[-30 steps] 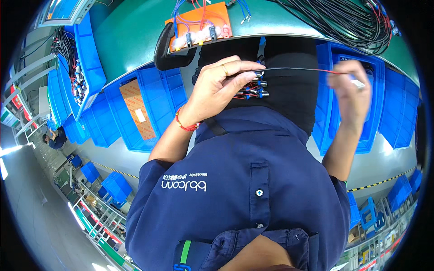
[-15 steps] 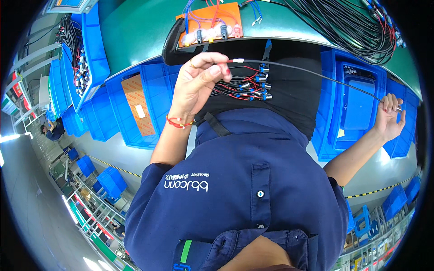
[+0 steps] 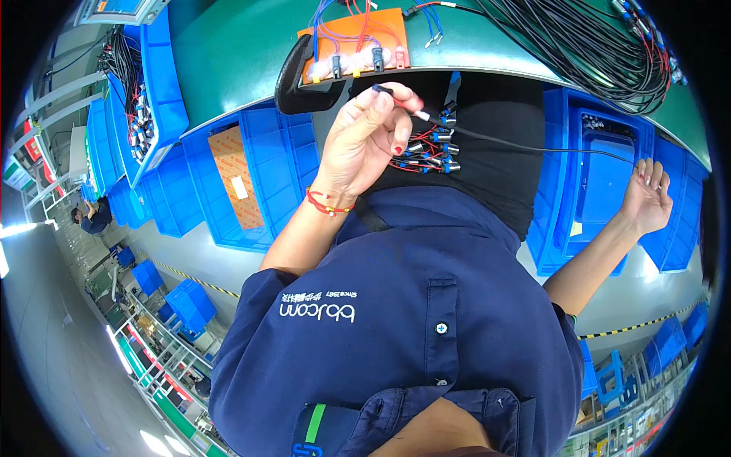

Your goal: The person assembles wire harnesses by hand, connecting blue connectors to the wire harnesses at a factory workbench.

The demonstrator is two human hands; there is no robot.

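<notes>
A thin black cable [image 3: 525, 148] stretches between my two hands, sagging slightly in front of my lap. At its left end, my left hand [image 3: 365, 133] pinches the red and black wires [image 3: 388, 93] just beyond a short white sleeve [image 3: 420, 115]. My right hand [image 3: 647, 199] is out to the right with fingers curled around the other end of the cable, which the fingers mostly hide. Below the cable, a bundle of metal-ended connectors [image 3: 442, 152] with red and black leads lies on my dark lap.
On the green bench [image 3: 236, 53], an orange board [image 3: 392, 38] carries wires and small plugs, beside a black clamp-like piece [image 3: 293, 80]. Coiled black cables [image 3: 579, 46] lie at the right. Blue bins [image 3: 171, 194] stand below the bench; one blue tray [image 3: 164, 84] holds connectors.
My left hand has moved right and turned, bending the wire end upward in its fingers. My right hand has shifted slightly left, and the cable hangs slacker.
</notes>
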